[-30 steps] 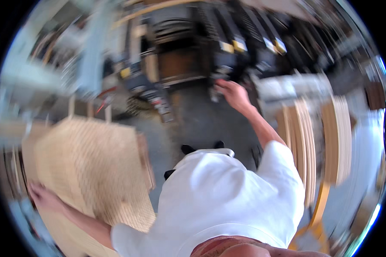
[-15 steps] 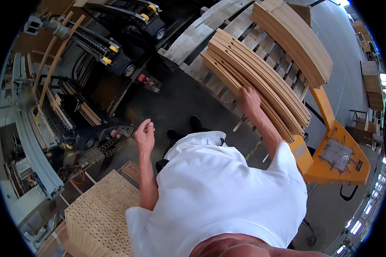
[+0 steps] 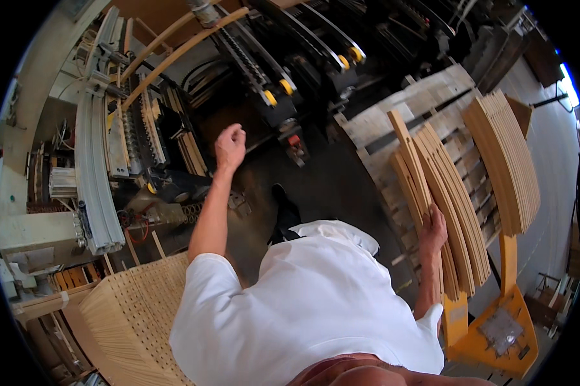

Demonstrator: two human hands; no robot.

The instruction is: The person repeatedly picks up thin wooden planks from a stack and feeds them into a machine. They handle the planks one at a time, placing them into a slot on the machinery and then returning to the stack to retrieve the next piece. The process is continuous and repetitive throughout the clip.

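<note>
My right hand (image 3: pixel 434 226) is closed round a curved wooden slat (image 3: pixel 409 151), whose far end stands up off the stack. The slat has small holes near its far end. Beneath and beside it lies a stack of curved slats (image 3: pixel 452 193) on a wooden pallet (image 3: pixel 383 100). My left hand (image 3: pixel 230 148) is raised in mid-air with its fingers curled in and nothing showing in them. Nearest to it are a machine's dark rails and two long bent wooden strips (image 3: pixel 167 55).
A second stack of curved slats (image 3: pixel 502 164) stands farther right. A yellow pallet jack (image 3: pixel 496 334) sits at the pallet's near end. At left are a machine with grey curved rails (image 3: pixel 95 174) and a large stack of drilled wooden pieces (image 3: pixel 145 299). Yellow-wheeled machinery (image 3: pixel 277 93) lies ahead.
My right hand has lifted one slat's far end from the stack. My left hand has risen forward toward the machine. My body and view have turned left.
</note>
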